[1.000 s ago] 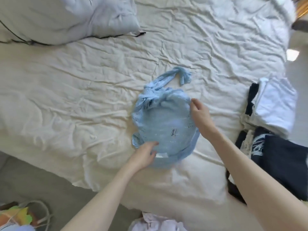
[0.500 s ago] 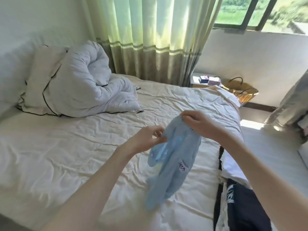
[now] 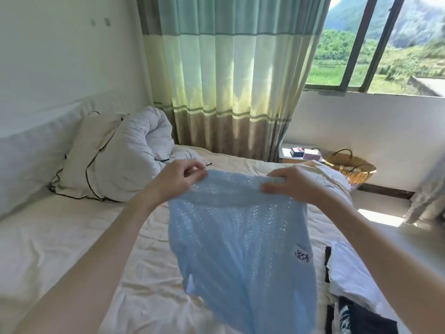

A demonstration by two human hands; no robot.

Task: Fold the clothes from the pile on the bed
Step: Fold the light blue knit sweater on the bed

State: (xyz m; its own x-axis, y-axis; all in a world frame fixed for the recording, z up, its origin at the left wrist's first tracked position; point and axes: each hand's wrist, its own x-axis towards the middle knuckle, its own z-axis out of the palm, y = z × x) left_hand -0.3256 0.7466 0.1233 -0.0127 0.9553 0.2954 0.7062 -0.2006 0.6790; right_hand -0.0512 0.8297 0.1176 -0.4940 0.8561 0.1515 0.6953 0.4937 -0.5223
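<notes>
- Step in hand: one garment, a light blue knit top (image 3: 240,249), is held up in the air over the bed (image 3: 72,237), spread out for a look before folding; judging by this, the fold itself has not begun.
- The left hand (image 3: 179,175) pinches the top's upper edge at one corner, fingers curled onto the fabric.
- The right hand (image 3: 292,183) grips the other upper corner, fingers wrapped round a bunched bit of the edge.
- The top hangs free between the two hands, its lower part dropping toward the sheet; a small white patch (image 3: 301,255) with dark stitching faces the camera.
- Next move, as I judge it: lay the top flat on the bare sheet in front, smooth it, then bring the sides in and fold it over.
- Count: two hands, one blue top in the air.
- At the right edge of the bed lie a white garment (image 3: 349,268) and a dark garment (image 3: 361,319) with a white print; more I cannot separate.
- One pillow (image 3: 79,165), one rolled duvet (image 3: 142,145), one woven basket (image 3: 349,167) by the wall.
</notes>
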